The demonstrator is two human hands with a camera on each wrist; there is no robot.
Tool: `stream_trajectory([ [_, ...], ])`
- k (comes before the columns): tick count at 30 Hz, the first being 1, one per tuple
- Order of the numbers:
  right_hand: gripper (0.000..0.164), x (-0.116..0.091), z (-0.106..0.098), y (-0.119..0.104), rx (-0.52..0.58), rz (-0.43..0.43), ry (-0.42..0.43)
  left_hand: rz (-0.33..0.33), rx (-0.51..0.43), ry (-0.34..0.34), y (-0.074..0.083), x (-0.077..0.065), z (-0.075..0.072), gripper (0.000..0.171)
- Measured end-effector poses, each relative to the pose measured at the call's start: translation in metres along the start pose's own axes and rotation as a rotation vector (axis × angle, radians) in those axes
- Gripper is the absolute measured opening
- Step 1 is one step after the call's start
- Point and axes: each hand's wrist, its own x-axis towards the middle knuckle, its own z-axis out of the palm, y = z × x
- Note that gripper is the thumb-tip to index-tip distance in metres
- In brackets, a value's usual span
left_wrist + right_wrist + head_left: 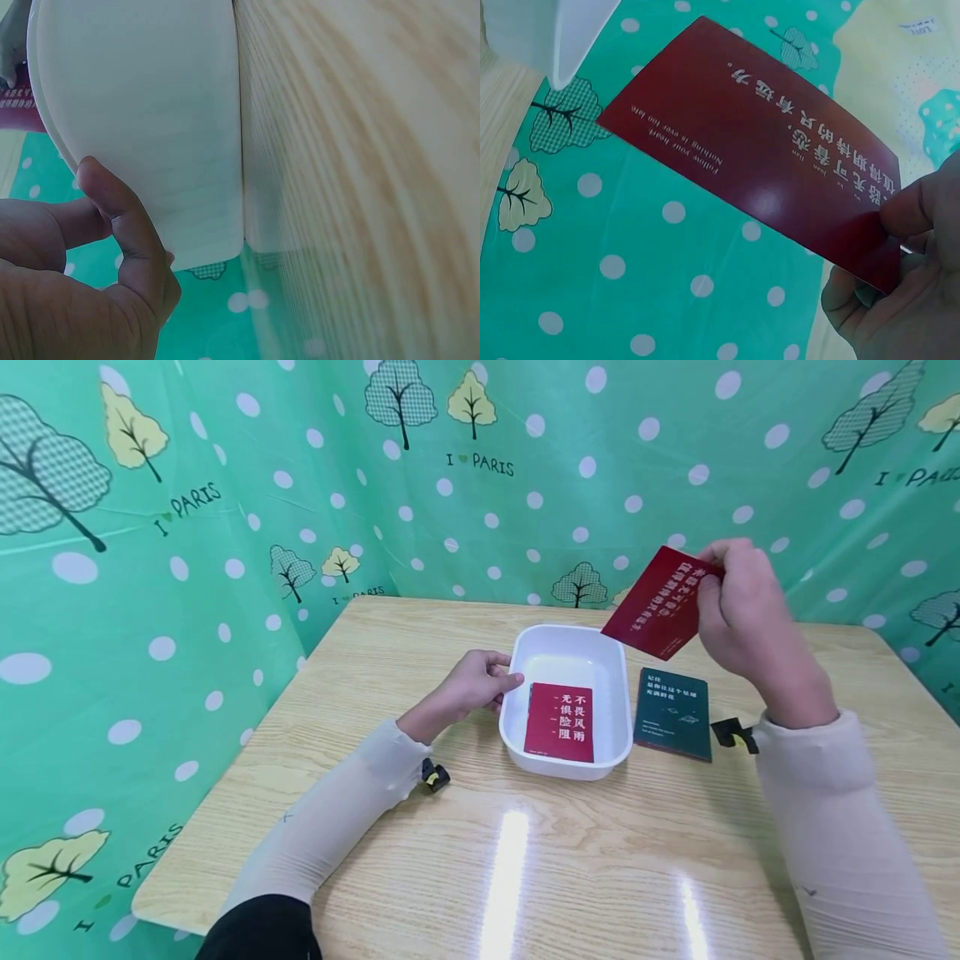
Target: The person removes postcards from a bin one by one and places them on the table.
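Note:
My right hand (742, 610) pinches a red card (662, 602) with white lettering by one end. The card is tilted in the air above the right side of a white plastic tub (628, 702). In the right wrist view the thumb lies on the printed face of the card (750, 157), with fingers behind it. My left hand (480, 681) grips the tub's left rim, thumb over the edge and fingers outside. The left wrist view has this hand (112, 255) against the tub wall (150, 112). Inside the tub a red card (558, 722) lies face up.
Just right of the tub, a dark green card (672, 714) lies on top of other cards on the wooden table (420, 877). A green curtain (480, 510) with trees and dots hangs behind the table and along its left side.

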Motion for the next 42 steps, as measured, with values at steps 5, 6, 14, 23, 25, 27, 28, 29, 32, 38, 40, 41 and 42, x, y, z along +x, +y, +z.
stream_trajectory([
  [5,0.024,0.002,-0.003,0.007,-0.006,0.070,-0.040,0.004,0.003,0.002,-0.001,0.000,0.000,0.047],
  [6,0.025,0.002,-0.003,0.009,-0.011,0.084,-0.052,0.004,0.005,0.003,-0.001,0.000,0.000,0.047],
  [14,0.030,0.004,-0.004,0.026,-0.030,0.207,-0.128,0.002,0.005,0.003,0.000,0.000,0.000,0.046],
  [23,0.038,0.004,0.003,0.043,-0.079,0.324,-0.290,0.010,0.003,0.005,-0.001,0.000,0.001,0.045],
  [25,0.037,0.004,0.007,0.047,-0.085,0.322,-0.328,0.010,0.003,0.007,0.000,-0.001,0.001,0.046],
  [27,0.035,0.003,0.010,0.050,-0.078,0.314,-0.360,0.009,0.002,0.007,0.000,-0.001,0.001,0.046],
  [28,0.034,0.002,0.011,0.052,-0.072,0.308,-0.376,0.009,0.001,0.006,0.000,-0.001,0.001,0.046],
  [29,0.034,0.002,0.013,0.053,-0.059,0.301,-0.392,0.008,-0.001,0.006,0.001,-0.002,0.001,0.046],
  [32,0.032,-0.001,0.018,0.057,-0.009,0.286,-0.437,0.009,-0.004,0.007,0.001,-0.002,0.000,0.046],
  [38,0.029,-0.005,0.027,0.067,0.038,0.290,-0.535,0.016,-0.001,0.004,0.000,-0.001,0.000,0.044],
  [40,0.028,-0.007,0.029,0.071,0.046,0.306,-0.582,0.017,-0.004,0.002,-0.001,-0.001,0.000,0.044],
  [41,0.028,-0.007,0.031,0.073,0.050,0.316,-0.606,0.018,-0.005,0.002,-0.001,-0.001,0.000,0.044],
  [42,0.028,-0.008,0.031,0.075,0.052,0.323,-0.628,0.018,-0.006,0.001,-0.001,-0.001,0.000,0.044],
])
